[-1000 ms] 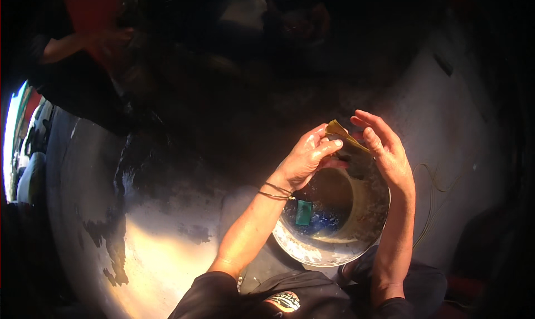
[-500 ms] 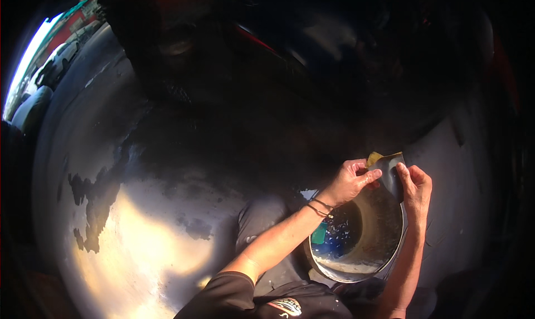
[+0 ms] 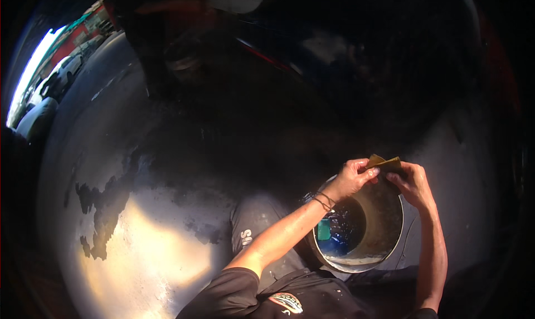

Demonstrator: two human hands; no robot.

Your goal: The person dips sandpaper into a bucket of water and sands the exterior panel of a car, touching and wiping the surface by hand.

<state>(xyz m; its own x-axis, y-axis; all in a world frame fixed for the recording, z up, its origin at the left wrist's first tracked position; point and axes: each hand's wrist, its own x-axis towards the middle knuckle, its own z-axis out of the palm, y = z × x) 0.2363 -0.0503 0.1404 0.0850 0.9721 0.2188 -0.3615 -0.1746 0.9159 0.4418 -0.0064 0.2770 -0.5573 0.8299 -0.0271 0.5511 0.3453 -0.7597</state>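
A small folded sheet of sandpaper (image 3: pixel 385 164), with its yellowish-brown back showing, is held up between my two hands. My left hand (image 3: pixel 354 178) pinches its left end between thumb and fingers. Closed on the right end is my right hand (image 3: pixel 413 184), thumb against the sheet. Both hands are above the far rim of a round bucket (image 3: pixel 402 230). Dark water (image 3: pixel 346 238) lies in the bottom of the bucket, and a green block (image 3: pixel 324 228) shows at its left side.
The bucket stands on a grey floor (image 3: pixel 446 151), right beside my bent knee (image 3: pixel 259 216). Wet dark patches (image 3: pixel 106 207) and a bright sunlit area (image 3: pixel 150 235) mark the floor at left. Ahead is a dark, shiny, vehicle-like body (image 3: pixel 334 51). Outside, at far left, a white car (image 3: pixel 66 68) is parked.
The sheet, earlier opened out with its grey face showing and curling down, is now folded up with its back outward. My right hand has turned inward, its forearm swinging outward to the right.
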